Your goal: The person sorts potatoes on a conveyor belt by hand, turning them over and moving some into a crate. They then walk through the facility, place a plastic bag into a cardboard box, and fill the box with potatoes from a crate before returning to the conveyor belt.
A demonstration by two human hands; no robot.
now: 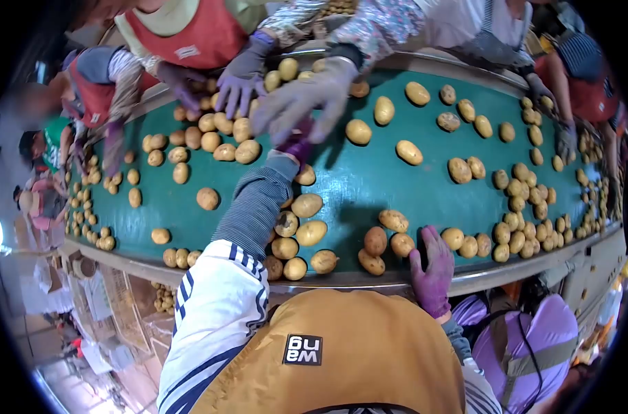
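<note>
My left arm, in a striped grey sleeve, reaches far across the green belt (369, 186). My left hand (297, 146) wears a purple glove and is mostly hidden under a co-worker's grey-gloved hand (301, 102); what it holds does not show. My right hand (432, 273), also in a purple glove, rests on the belt's near metal edge (355, 279) with fingers spread and nothing in it. Just beside its fingers lie two brownish potatoes (390, 243). A cluster of potatoes (296, 238) lies next to my left forearm.
Several potatoes are scattered over the belt, dense at the right end (527, 221) and far left (93, 207). Co-workers in red aprons lean in from the far side, one with a purple-gloved hand (239, 79). A purple bag (527, 338) sits below right.
</note>
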